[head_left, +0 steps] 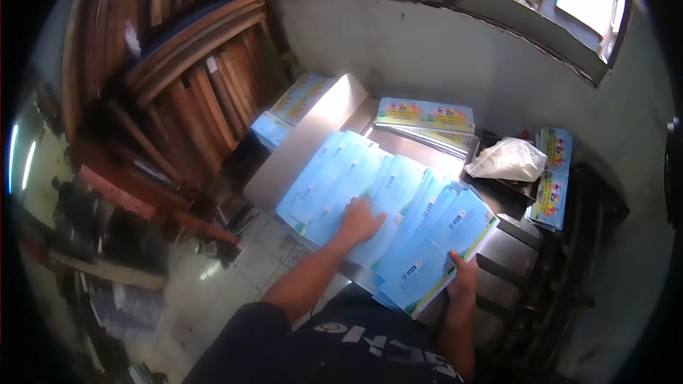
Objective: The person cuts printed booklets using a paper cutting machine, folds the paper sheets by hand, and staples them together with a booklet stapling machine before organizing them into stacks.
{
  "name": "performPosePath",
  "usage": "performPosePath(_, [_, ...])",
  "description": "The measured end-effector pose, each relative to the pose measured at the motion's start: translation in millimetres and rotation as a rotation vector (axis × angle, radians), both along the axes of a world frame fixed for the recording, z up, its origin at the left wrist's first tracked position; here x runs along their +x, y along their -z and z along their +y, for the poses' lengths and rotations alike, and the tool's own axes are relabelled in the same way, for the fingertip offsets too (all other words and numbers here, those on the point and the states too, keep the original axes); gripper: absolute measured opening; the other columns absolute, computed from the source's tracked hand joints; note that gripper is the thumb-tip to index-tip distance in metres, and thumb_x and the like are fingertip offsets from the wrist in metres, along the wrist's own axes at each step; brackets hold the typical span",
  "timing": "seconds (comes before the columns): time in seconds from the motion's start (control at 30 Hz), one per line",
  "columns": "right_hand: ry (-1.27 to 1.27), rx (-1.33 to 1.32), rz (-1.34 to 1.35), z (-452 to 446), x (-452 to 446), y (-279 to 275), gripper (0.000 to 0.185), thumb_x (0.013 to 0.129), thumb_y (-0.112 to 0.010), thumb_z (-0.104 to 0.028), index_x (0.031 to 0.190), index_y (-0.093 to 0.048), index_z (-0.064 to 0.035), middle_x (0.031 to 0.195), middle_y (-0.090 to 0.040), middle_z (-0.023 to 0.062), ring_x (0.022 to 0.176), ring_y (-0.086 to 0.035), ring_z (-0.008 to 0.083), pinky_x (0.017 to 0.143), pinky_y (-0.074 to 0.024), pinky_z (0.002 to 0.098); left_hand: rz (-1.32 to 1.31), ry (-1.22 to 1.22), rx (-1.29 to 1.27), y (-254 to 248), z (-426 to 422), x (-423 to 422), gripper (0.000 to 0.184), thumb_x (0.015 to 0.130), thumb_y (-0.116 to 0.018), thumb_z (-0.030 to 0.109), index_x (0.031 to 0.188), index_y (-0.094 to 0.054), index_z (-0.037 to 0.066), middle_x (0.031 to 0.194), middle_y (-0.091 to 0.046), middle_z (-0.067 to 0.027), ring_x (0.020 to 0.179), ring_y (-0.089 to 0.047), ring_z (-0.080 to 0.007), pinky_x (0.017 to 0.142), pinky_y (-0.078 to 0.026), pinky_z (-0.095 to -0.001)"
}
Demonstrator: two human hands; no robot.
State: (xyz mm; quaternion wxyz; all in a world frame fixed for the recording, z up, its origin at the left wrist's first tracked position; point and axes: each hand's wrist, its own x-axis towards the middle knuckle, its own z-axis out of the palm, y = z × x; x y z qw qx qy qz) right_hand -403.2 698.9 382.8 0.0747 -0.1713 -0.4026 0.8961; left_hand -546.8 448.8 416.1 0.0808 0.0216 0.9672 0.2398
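Note:
Light blue printed sheets (320,188) lie fanned out in overlapping layers on the metal work surface before me. My left hand (361,222) rests on top of them near the middle, thumb apart from the fingers, gripping nothing that I can see. At the right end, my right hand (462,277) holds the edge of a thicker stack of blue printed sheets (434,245). Its thumb lies on the top face and the other fingers are hidden beneath. This stack sits at an angle and overlaps the fanned sheets.
A curved metal panel (306,135) rises at the left. Colorful printed stacks (425,114) lie behind, with more at the back left and a further stack (553,178) at right. A crumpled plastic bag (509,159) sits between. Wooden frames (206,92) lean at far left.

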Motion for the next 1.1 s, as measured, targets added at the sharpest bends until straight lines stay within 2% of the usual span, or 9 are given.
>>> performPosePath(0.13, [0.040, 0.117, -0.148, 1, 8, -1, 0.052, 0.085, -0.067, -0.003, 0.132, -0.047, 0.0049, 0.117, -0.060, 0.0142, 0.099, -0.060, 0.0252, 0.087, -0.0490, 0.0402, -0.218, -0.088, 0.162, 29, 5, -27, 0.076, 0.081, -0.069, 0.053, 0.128, -0.052, -0.004, 0.124, -0.059, -0.0275, 0.117, -0.057, -0.0411, 0.098, -0.046, -0.0494])
performPosePath(0.23, [-0.113, 0.114, -0.018, 3, -3, -2, 0.061, 0.088, -0.058, -0.004, 0.144, -0.033, 0.0055, 0.138, -0.047, 0.0230, 0.122, -0.051, 0.0342, 0.102, -0.0429, 0.0464, -0.313, 0.033, 0.163, 12, 13, -30, 0.069, 0.080, -0.070, 0.054, 0.119, -0.060, -0.003, 0.121, -0.061, -0.0283, 0.116, -0.059, -0.0397, 0.097, -0.048, -0.0488])
performPosePath(0.33, [-0.146, 0.340, -0.263, 16, -11, 22, 0.049, 0.086, -0.061, -0.018, 0.125, -0.057, 0.0112, 0.130, -0.055, 0.0210, 0.113, -0.056, 0.0305, 0.097, -0.0467, 0.0451, -0.158, -0.054, 0.148, 12, 32, -16, 0.071, 0.081, -0.070, 0.043, 0.126, -0.049, -0.007, 0.135, -0.042, -0.0332, 0.120, -0.048, -0.0504, 0.099, -0.046, -0.0504])
performPosePath(0.6, [-0.156, 0.435, -0.180, 39, -15, 49, 0.056, 0.085, -0.056, -0.024, 0.129, -0.053, 0.0119, 0.128, -0.055, 0.0254, 0.113, -0.055, 0.0356, 0.099, -0.0453, 0.0450, -0.356, -0.123, 0.426, -22, 28, -21, 0.072, 0.084, -0.063, 0.051, 0.122, -0.051, -0.009, 0.122, -0.055, -0.0351, 0.121, -0.054, -0.0401, 0.098, -0.046, -0.0447])
performPosePath(0.67, [-0.473, 1.399, -0.172, 48, -23, 51, 0.059, 0.086, -0.054, -0.020, 0.135, -0.046, 0.0105, 0.133, -0.050, 0.0316, 0.119, -0.051, 0.0430, 0.104, -0.0416, 0.0454, -0.467, -0.024, 0.463, -25, 25, -26, 0.085, 0.083, -0.057, 0.068, 0.121, -0.058, -0.008, 0.122, -0.059, -0.0329, 0.121, -0.056, -0.0354, 0.102, -0.044, -0.0410])
performPosePath(0.8, [-0.446, 0.517, -0.037, -4, -54, 4, 0.062, 0.088, -0.058, -0.016, 0.143, -0.035, 0.0023, 0.135, -0.049, 0.0233, 0.121, -0.051, 0.0378, 0.102, -0.0425, 0.0491, -0.451, 0.287, 0.798, -33, 27, -17, 0.104, 0.074, -0.053, 0.084, 0.131, -0.056, -0.002, 0.130, -0.057, -0.0267, 0.122, -0.053, -0.0358, 0.107, -0.037, -0.0391])
performPosePath(1.0, [-0.319, 0.440, -0.133, -29, -66, -24, 0.071, 0.079, -0.078, -0.020, 0.137, -0.043, 0.0010, 0.125, -0.057, 0.0157, 0.114, -0.055, 0.0274, 0.098, -0.0433, 0.0393, -0.277, 0.207, 0.891, 64, 32, -17, 0.083, 0.069, -0.084, 0.034, 0.134, -0.048, -0.004, 0.123, -0.060, -0.0209, 0.110, -0.061, -0.0296, 0.096, -0.049, -0.0385])
performPosePath(1.07, [-0.074, 1.327, -0.345, -30, -56, -60, 0.077, 0.070, -0.086, -0.030, 0.131, -0.050, 0.0032, 0.131, -0.050, 0.0194, 0.121, -0.050, 0.0296, 0.099, -0.0427, 0.0427, -0.270, 0.215, 1.102, 34, 20, -2, 0.080, 0.069, -0.086, 0.023, 0.134, -0.047, -0.002, 0.122, -0.061, -0.0167, 0.110, -0.061, -0.0241, 0.096, -0.049, -0.0382])
performPosePath(1.1, [0.047, 1.323, -0.410, -24, -50, -74, 0.092, 0.067, -0.087, -0.030, 0.139, -0.041, 0.0013, 0.141, -0.041, 0.0206, 0.127, -0.046, 0.0300, 0.102, -0.0422, 0.0450, -0.203, 0.186, 1.125, 4, 12, 11, 0.081, 0.068, -0.086, 0.022, 0.135, -0.047, -0.002, 0.123, -0.061, -0.0159, 0.111, -0.060, -0.0233, 0.096, -0.049, -0.0385])
